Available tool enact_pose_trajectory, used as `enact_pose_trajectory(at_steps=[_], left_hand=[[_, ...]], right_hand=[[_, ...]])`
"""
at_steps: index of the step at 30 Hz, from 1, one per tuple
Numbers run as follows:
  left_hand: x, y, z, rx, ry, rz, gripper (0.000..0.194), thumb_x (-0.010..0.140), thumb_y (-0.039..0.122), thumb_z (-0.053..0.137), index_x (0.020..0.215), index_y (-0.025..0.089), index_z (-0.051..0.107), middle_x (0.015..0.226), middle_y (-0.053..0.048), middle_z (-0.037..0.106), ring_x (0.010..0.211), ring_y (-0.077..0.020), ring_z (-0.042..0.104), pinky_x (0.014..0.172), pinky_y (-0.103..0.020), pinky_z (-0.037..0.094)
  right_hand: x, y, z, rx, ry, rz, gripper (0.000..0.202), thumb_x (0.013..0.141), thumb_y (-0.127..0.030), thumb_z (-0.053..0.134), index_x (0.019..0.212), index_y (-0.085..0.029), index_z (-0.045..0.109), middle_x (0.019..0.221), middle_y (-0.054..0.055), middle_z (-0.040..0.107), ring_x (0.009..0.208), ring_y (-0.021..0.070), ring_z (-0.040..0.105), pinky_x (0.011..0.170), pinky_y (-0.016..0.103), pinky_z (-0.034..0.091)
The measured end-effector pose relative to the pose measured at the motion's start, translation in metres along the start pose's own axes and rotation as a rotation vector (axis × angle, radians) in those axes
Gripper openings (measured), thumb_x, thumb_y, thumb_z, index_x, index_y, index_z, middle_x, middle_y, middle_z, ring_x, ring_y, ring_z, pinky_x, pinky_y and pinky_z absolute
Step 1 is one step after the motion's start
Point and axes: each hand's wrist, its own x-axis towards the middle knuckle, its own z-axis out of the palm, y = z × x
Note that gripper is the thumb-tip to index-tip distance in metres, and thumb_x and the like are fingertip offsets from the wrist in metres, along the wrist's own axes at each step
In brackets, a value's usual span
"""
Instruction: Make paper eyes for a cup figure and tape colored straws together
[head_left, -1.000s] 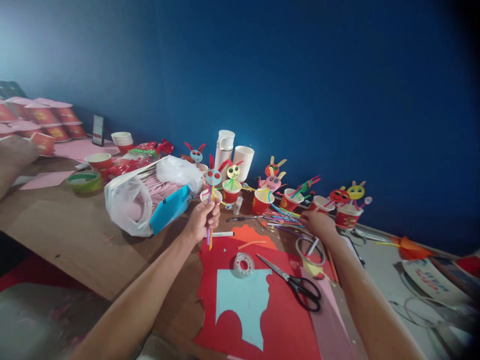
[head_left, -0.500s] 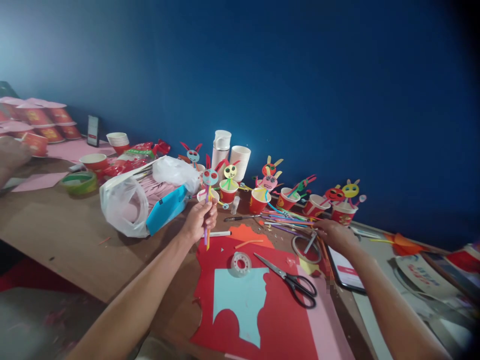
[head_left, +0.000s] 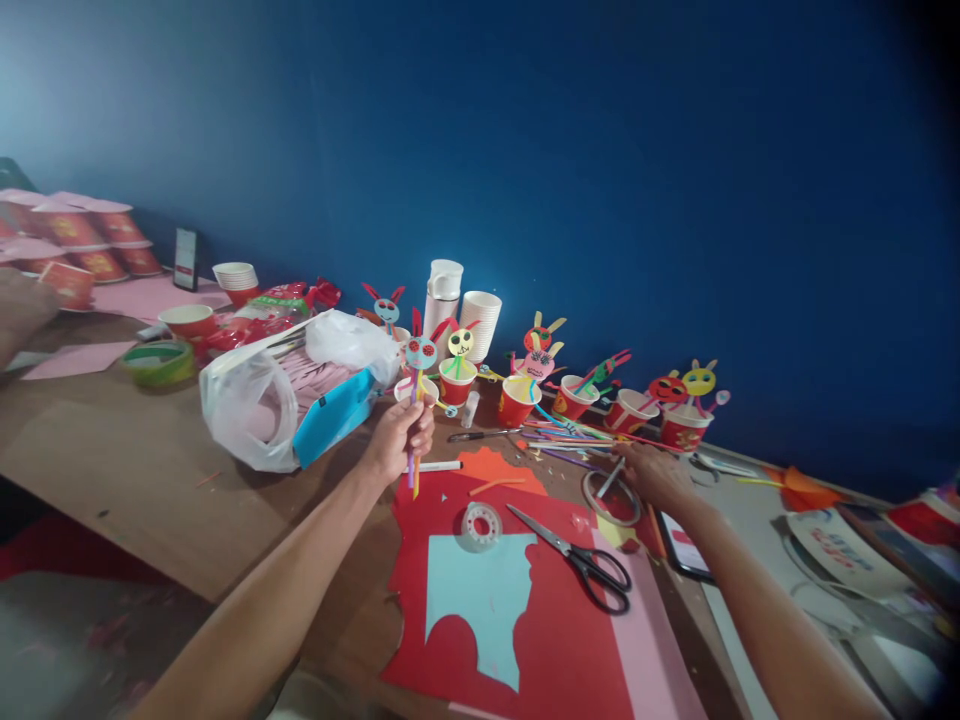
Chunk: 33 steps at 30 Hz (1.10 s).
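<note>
My left hand is closed round purple and yellow straws. These carry a light blue paper rabbit head with red ears and red eyes, held upright. On the right, my right hand reaches over the ends of a loose pile of coloured straws. A short pale strip slants down from its fingertips, over a large tape roll. The fingers are partly hidden by the back of the hand. Behind stand several red paper cups holding similar paper animals.
Black-handled scissors and a small tape roll lie on red paper and cut light blue paper. A plastic bag stands left of my left hand. A phone lies under my right forearm. Another person's hand is far left.
My right hand has moved slightly left over the straw pile, and the pale strip has shifted left with it. My left hand holds the rabbit in nearly the same place.
</note>
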Motion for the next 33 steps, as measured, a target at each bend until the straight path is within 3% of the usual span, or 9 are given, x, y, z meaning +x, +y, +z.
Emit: enact_pose_trajectory(at_steps=[15,20,23,26,28,31,33], left_hand=[[-0.002,0.004,0.002,-0.017,-0.002,0.008,0.021,0.074,0.027,0.064,0.086,0.014,0.052,0.059,0.007,0.039,0.038,-0.0009,0.03,0.033,-0.012,0.026],[-0.001,0.004,0.002,-0.023,-0.006,0.002,0.021,0.074,0.027,0.063,0.086,0.014,0.052,0.059,0.007,0.039,0.038,-0.0009,0.031,0.034,-0.012,0.027],[-0.001,0.004,0.002,-0.025,-0.008,0.001,0.021,0.074,0.027,0.063,0.086,0.015,0.052,0.059,0.007,0.039,0.038,-0.001,0.031,0.034,-0.012,0.027],[-0.001,0.003,0.001,-0.023,-0.006,0.004,0.02,0.074,0.027,0.063,0.085,0.015,0.052,0.059,0.007,0.04,0.038,-0.0009,0.031,0.034,-0.012,0.027],[-0.001,0.003,0.001,-0.016,-0.01,0.007,0.02,0.074,0.027,0.063,0.085,0.015,0.052,0.059,0.007,0.04,0.038,-0.001,0.031,0.034,-0.012,0.027],[0.0,0.003,0.0,-0.012,-0.009,0.007,0.019,0.075,0.027,0.062,0.085,0.015,0.052,0.059,0.007,0.04,0.038,-0.001,0.03,0.033,-0.012,0.027],[0.0,0.003,0.001,-0.017,-0.007,0.009,0.019,0.075,0.027,0.062,0.085,0.015,0.052,0.059,0.007,0.04,0.038,-0.001,0.03,0.033,-0.012,0.026]], right_hand=[[0.014,0.007,0.007,-0.031,0.118,-0.09,0.023,0.082,-0.023,0.048,0.099,-0.02,0.062,0.091,0.008,0.062,0.086,0.0209,0.057,0.07,0.028,0.041],[0.015,0.011,-0.005,-0.024,0.238,-0.122,0.026,0.086,-0.024,0.041,0.102,-0.019,0.061,0.095,0.009,0.061,0.091,0.0218,0.055,0.074,0.029,0.041],[0.016,0.013,-0.014,0.042,0.428,-0.136,0.027,0.087,-0.027,0.04,0.099,-0.018,0.061,0.097,0.008,0.063,0.09,0.0205,0.057,0.074,0.028,0.041],[0.018,0.016,-0.025,0.158,0.622,0.004,0.025,0.083,-0.032,0.044,0.094,-0.017,0.061,0.089,0.007,0.065,0.08,0.0192,0.059,0.065,0.025,0.042],[0.018,0.019,-0.033,0.254,0.671,0.163,0.025,0.079,-0.037,0.047,0.086,-0.017,0.061,0.079,0.006,0.065,0.07,0.0184,0.059,0.06,0.025,0.041],[0.017,0.02,-0.042,0.4,0.631,0.329,0.025,0.075,-0.042,0.05,0.076,-0.018,0.059,0.069,0.005,0.064,0.062,0.0179,0.057,0.057,0.026,0.04],[0.015,0.017,-0.045,0.469,0.561,0.355,0.025,0.074,-0.043,0.05,0.075,-0.019,0.057,0.066,0.004,0.063,0.061,0.0179,0.057,0.057,0.026,0.039]])
